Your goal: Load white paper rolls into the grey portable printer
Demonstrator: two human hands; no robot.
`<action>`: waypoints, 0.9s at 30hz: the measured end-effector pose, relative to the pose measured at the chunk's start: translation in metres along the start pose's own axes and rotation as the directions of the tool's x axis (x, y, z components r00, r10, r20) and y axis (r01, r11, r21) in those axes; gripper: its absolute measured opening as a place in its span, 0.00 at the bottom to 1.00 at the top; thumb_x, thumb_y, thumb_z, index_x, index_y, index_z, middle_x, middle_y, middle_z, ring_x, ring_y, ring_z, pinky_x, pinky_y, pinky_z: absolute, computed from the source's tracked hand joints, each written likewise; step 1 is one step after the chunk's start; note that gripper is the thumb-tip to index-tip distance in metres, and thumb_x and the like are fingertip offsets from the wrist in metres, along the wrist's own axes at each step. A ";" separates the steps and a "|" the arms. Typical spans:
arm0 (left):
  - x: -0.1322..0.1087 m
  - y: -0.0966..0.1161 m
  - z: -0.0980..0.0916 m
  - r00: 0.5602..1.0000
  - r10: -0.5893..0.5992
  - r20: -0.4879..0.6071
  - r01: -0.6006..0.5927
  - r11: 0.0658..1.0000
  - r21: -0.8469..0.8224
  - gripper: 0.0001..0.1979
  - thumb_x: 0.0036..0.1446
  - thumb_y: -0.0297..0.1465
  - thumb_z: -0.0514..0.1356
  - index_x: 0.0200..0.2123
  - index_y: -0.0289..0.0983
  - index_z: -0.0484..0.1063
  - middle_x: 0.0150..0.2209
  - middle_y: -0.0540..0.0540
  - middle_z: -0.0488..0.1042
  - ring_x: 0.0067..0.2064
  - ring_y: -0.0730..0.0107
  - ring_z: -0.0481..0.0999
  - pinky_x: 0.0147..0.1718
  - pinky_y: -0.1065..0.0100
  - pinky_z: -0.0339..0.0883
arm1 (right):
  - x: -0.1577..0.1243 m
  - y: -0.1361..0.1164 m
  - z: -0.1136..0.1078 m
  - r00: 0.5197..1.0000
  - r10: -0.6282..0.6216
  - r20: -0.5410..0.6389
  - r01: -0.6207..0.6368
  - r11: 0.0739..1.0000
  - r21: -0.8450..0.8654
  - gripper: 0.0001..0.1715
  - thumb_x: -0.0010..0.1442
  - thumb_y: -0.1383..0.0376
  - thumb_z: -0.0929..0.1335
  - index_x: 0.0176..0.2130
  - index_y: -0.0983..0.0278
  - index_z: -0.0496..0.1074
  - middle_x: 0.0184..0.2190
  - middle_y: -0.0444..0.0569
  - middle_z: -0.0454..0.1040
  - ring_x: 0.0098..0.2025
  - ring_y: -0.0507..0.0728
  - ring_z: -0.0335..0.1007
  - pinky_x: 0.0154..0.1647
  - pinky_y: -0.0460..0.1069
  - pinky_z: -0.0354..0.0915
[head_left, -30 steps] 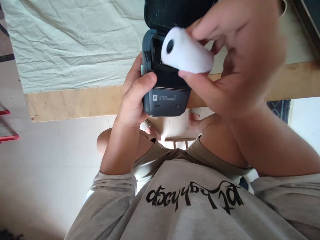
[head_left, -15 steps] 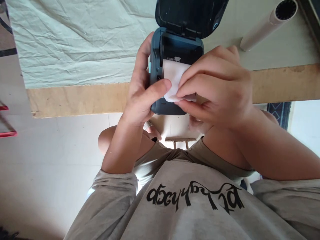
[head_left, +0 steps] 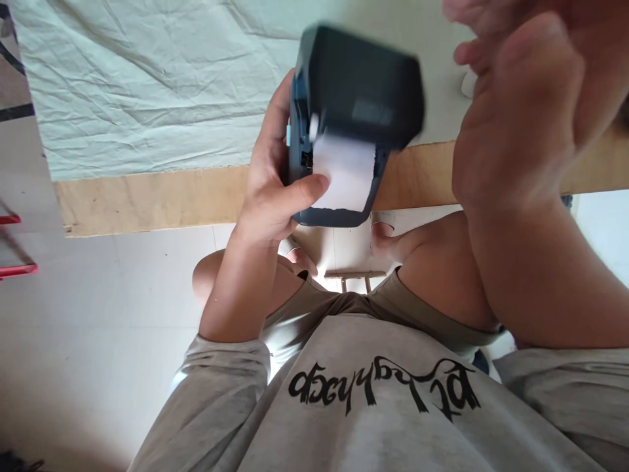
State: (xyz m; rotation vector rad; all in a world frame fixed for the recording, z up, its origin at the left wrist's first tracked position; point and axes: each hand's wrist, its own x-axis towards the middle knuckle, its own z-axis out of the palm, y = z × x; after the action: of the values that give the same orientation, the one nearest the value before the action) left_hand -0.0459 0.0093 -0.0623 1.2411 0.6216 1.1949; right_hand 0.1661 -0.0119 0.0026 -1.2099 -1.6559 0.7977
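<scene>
A dark blue label printer (head_left: pixel 334 218) is gripped at its left side by my left hand (head_left: pixel 275 177), whose thumb presses on a white paper strip (head_left: pixel 346 174) lying over the printer's body. The printer's black lid (head_left: pixel 366 85) is blurred and tilted over the upper part of the body, above the paper. My right hand (head_left: pixel 521 92) is raised at the upper right, away from the printer. It is smeared by motion, its fingers curl partly out of view, and whether it holds anything is not clear.
A pale green cloth (head_left: pixel 147 85) covers the table, whose wooden front edge (head_left: pixel 157 200) runs across the view. A white object (head_left: pixel 468 84) shows partly behind my right hand. My knees and a small wooden stool (head_left: pixel 354 275) are below the edge.
My right hand has let go of the paper and moved up and right. The printer's lid has swung down from wide open towards the body. My left hand still holds the printer.
</scene>
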 end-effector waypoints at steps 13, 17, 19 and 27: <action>-0.011 0.035 0.036 0.954 -0.217 -0.205 0.192 0.972 -0.133 0.18 0.53 0.40 0.65 0.46 0.43 0.70 0.39 0.47 0.76 0.40 0.60 0.78 0.34 0.65 0.68 | 0.005 0.002 0.012 0.947 -0.053 0.318 0.073 0.996 -0.050 0.38 0.56 0.50 0.67 0.59 0.63 0.55 0.61 0.47 0.60 0.58 0.49 0.65 0.53 0.46 0.69; -0.010 0.033 0.038 0.966 -0.191 -0.173 0.162 0.972 -0.168 0.19 0.50 0.40 0.67 0.45 0.42 0.70 0.38 0.47 0.76 0.45 0.56 0.78 0.32 0.66 0.69 | 0.007 0.006 0.012 0.949 -0.049 0.312 0.079 0.993 -0.084 0.39 0.55 0.50 0.68 0.59 0.63 0.55 0.60 0.47 0.61 0.54 0.49 0.66 0.49 0.45 0.70; -0.008 0.034 0.036 0.974 -0.180 -0.135 0.151 0.968 -0.201 0.17 0.52 0.39 0.66 0.44 0.41 0.71 0.38 0.46 0.76 0.49 0.55 0.76 0.34 0.66 0.70 | 0.007 0.008 0.012 0.950 -0.077 0.302 0.098 0.994 -0.053 0.38 0.56 0.50 0.67 0.59 0.64 0.56 0.59 0.48 0.62 0.56 0.49 0.66 0.53 0.46 0.70; -0.003 0.043 0.057 0.938 -0.204 -0.281 0.106 0.939 -0.328 0.13 0.60 0.32 0.50 0.23 0.38 0.66 0.24 0.49 0.62 0.28 0.74 0.66 0.34 0.71 0.63 | 0.002 0.008 0.010 0.957 -0.183 0.226 0.190 0.982 -0.009 0.32 0.61 0.52 0.61 0.58 0.68 0.58 0.56 0.52 0.65 0.56 0.51 0.65 0.54 0.49 0.66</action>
State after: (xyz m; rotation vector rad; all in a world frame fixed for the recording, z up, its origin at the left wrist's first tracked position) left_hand -0.0106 -0.0195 -0.0067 0.7302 0.7191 1.3061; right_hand 0.1601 -0.0073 -0.0076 -0.9936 -1.9412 0.8154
